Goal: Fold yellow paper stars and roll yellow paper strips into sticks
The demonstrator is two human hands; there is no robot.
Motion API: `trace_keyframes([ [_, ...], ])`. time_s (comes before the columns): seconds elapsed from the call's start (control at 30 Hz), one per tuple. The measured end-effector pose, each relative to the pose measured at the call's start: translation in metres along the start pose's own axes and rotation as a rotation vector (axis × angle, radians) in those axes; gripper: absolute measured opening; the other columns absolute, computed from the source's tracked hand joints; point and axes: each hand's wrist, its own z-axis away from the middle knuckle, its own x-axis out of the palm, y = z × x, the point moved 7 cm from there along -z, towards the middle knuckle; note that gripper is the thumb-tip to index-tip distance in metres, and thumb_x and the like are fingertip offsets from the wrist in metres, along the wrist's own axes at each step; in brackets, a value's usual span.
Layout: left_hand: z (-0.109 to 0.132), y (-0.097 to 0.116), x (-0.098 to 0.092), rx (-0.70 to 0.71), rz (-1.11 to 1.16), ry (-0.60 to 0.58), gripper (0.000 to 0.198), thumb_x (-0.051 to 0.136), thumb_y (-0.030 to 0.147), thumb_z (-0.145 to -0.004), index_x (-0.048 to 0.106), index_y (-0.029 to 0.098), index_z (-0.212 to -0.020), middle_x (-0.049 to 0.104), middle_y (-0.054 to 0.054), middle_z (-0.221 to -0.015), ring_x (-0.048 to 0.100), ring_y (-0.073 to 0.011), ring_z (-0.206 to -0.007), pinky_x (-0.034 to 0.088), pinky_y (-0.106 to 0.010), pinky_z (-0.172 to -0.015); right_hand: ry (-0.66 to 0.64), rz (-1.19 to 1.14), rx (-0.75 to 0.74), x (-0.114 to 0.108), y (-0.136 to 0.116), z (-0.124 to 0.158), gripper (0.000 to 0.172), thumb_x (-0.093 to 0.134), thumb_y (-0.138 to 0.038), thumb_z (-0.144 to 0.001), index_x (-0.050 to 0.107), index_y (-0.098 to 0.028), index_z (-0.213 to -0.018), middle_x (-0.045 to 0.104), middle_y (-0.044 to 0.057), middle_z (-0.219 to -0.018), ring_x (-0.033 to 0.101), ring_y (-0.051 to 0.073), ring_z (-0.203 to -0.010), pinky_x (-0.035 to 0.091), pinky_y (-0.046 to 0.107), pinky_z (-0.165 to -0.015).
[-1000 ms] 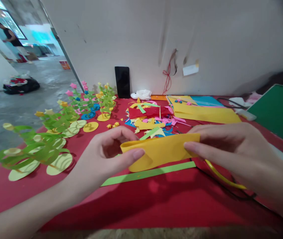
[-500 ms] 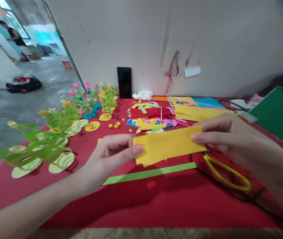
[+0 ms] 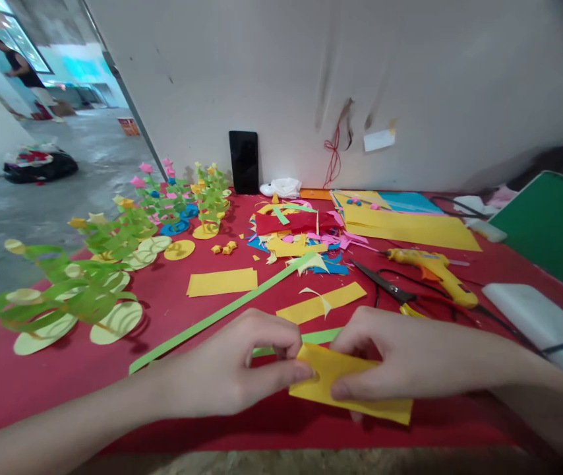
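Note:
Both hands hold a yellow paper strip (image 3: 324, 363) low over the front of the red table (image 3: 242, 432). My left hand (image 3: 246, 359) pinches its left end between thumb and fingers. My right hand (image 3: 385, 359) grips it nearer the middle, thumb on top, and the strip's right end sticks out below that hand. Just beyond the hands lie another yellow strip (image 3: 345, 298) and two long green paper strips, one a green strip (image 3: 212, 321) slanting across the table. A yellow paper rectangle (image 3: 222, 282) rests farther left.
Scissors (image 3: 390, 287) and a yellow glue gun (image 3: 434, 267) with its cord lie at right. Colourful paper scraps (image 3: 296, 227) are heaped mid-table. Paper flowers on round bases (image 3: 116, 323) line the left. A phone (image 3: 244, 161) leans on the wall; a person (image 3: 24, 69) stands far off.
Both hands have drawn the yellow strip down toward the table's near edge, and it now tilts down to the right. My right hand has shifted inward along it, uncovering the scissors and glue gun.

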Motion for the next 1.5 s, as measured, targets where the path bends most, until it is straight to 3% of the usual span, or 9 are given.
trace_keyframes([
  [0.13,0.003,0.009,0.0,0.069,-0.09,0.066,0.028,0.036,0.028,-0.088,0.037,0.017,-0.063,0.039,0.004,-0.062,0.041,-0.0078,-0.059,0.034,-0.018,-0.059,-0.143,-0.215,0.066,0.017,0.002,0.0,0.025,0.054,-0.036,-0.074,0.062,-0.014,-0.068,0.044,-0.005,-0.05,0.034,0.004,-0.043,0.024,0.014,-0.037],
  [0.33,0.008,0.013,-0.002,0.157,-0.09,0.131,0.026,0.03,0.022,-0.09,0.038,0.017,-0.065,0.041,0.002,-0.064,0.042,-0.009,-0.06,0.035,-0.02,-0.057,-0.249,-0.544,0.091,0.027,-0.003,0.0,0.019,0.054,-0.031,-0.075,0.065,-0.015,-0.076,0.057,-0.002,-0.053,0.046,0.004,-0.042,0.033,0.012,-0.039],
  [0.63,0.009,0.01,0.005,0.19,-0.084,0.135,0.025,0.028,0.017,-0.089,0.032,0.018,-0.065,0.039,0.002,-0.063,0.039,-0.0089,-0.057,0.032,-0.022,-0.054,-0.262,-0.557,0.124,0.035,-0.003,-0.001,0.016,0.055,-0.026,-0.074,0.063,-0.013,-0.067,0.053,-0.003,-0.049,0.048,0.005,-0.042,0.036,0.011,-0.039],
  [0.77,0.004,0.012,0.007,0.257,-0.094,0.128,0.026,0.03,0.014,-0.086,0.025,0.019,-0.061,0.032,0.003,-0.058,0.033,-0.0087,-0.053,0.028,-0.023,-0.05,-0.274,-0.472,0.068,0.036,-0.005,-0.005,0.016,0.053,-0.025,-0.074,0.062,-0.014,-0.067,0.045,-0.005,-0.05,0.04,0.003,-0.042,0.034,0.011,-0.04],
  [0.9,0.002,0.009,0.012,0.227,-0.114,0.088,0.027,0.029,0.016,-0.088,0.028,0.018,-0.061,0.036,0.003,-0.059,0.036,-0.0087,-0.055,0.029,-0.022,-0.051,-0.193,-0.306,0.012,0.035,-0.004,-0.008,0.028,0.057,-0.037,-0.071,0.058,-0.012,-0.06,0.036,-0.006,-0.049,0.029,0.003,-0.042,0.022,0.013,-0.035],
  [1.07,0.002,0.005,0.008,0.157,-0.1,0.142,0.025,0.027,0.021,-0.091,0.039,0.017,-0.069,0.043,0.001,-0.068,0.043,-0.0092,-0.062,0.036,-0.02,-0.057,-0.279,-0.571,0.046,0.041,-0.005,-0.008,0.03,0.046,-0.034,-0.08,0.065,-0.012,-0.07,0.048,-0.003,-0.051,0.038,0.003,-0.042,0.032,0.014,-0.042],
  [1.2,0.002,0.004,0.003,0.148,-0.123,0.184,0.025,0.027,0.021,-0.091,0.041,0.017,-0.07,0.043,0.001,-0.067,0.045,-0.0094,-0.062,0.038,-0.02,-0.059,-0.247,-0.635,0.048,0.036,-0.007,-0.008,0.029,0.05,-0.036,-0.078,0.065,-0.012,-0.073,0.053,-0.001,-0.054,0.043,0.005,-0.045,0.035,0.015,-0.046],
  [1.3,0.001,0.005,0.004,0.154,-0.155,0.162,0.027,0.028,0.021,-0.091,0.041,0.016,-0.067,0.042,0.002,-0.066,0.044,-0.0092,-0.061,0.038,-0.02,-0.059,-0.231,-0.549,0.047,0.035,-0.005,-0.008,0.031,0.048,-0.04,-0.078,0.062,-0.013,-0.072,0.048,-0.003,-0.054,0.039,0.005,-0.045,0.033,0.017,-0.045],
  [1.5,0.002,0.006,0.005,0.123,-0.257,0.129,0.025,0.029,0.023,-0.091,0.044,0.016,-0.072,0.046,0.001,-0.067,0.046,-0.01,-0.063,0.038,-0.02,-0.062,0.061,-0.025,-0.126,0.014,-0.01,-0.01,0.033,0.04,-0.039,-0.083,0.042,-0.016,-0.06,0.036,-0.005,-0.059,0.034,0.007,-0.056,0.027,0.02,-0.05],
])
